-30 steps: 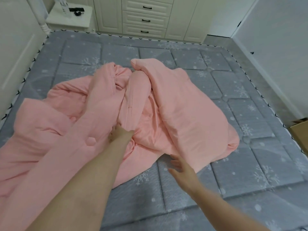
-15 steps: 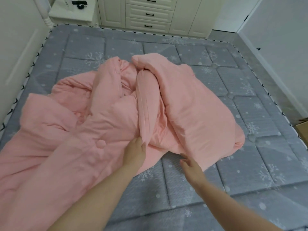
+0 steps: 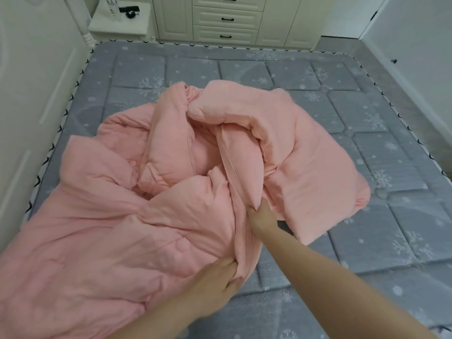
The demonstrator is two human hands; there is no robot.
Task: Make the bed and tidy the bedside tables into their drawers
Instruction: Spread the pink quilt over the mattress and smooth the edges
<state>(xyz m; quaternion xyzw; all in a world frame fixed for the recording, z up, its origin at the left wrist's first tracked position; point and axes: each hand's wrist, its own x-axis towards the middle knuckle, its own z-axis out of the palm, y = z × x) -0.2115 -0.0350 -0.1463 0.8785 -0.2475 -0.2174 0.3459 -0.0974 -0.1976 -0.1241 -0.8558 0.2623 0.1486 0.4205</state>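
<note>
A crumpled pink quilt (image 3: 171, 196) lies bunched over the left and middle of the grey snowflake mattress (image 3: 367, 241). My left hand (image 3: 217, 282) grips the quilt's seamed edge near the mattress front, fingers curled round the fabric. My right hand (image 3: 263, 214) reaches further in and pinches the same edge under a fold; its fingertips are hidden by the cloth. A white bedside table (image 3: 119, 20) stands at the far left corner, with small dark items (image 3: 128, 11) on top.
A white headboard (image 3: 36, 94) runs along the left side. A cream chest of drawers (image 3: 227, 18) with black handles stands beyond the bed. Grey floor (image 3: 420, 106) and a white wall border the right side.
My left hand slid back along the quilt edge toward me and closed on it. My right hand left the bare mattress and took hold of the edge further in.
</note>
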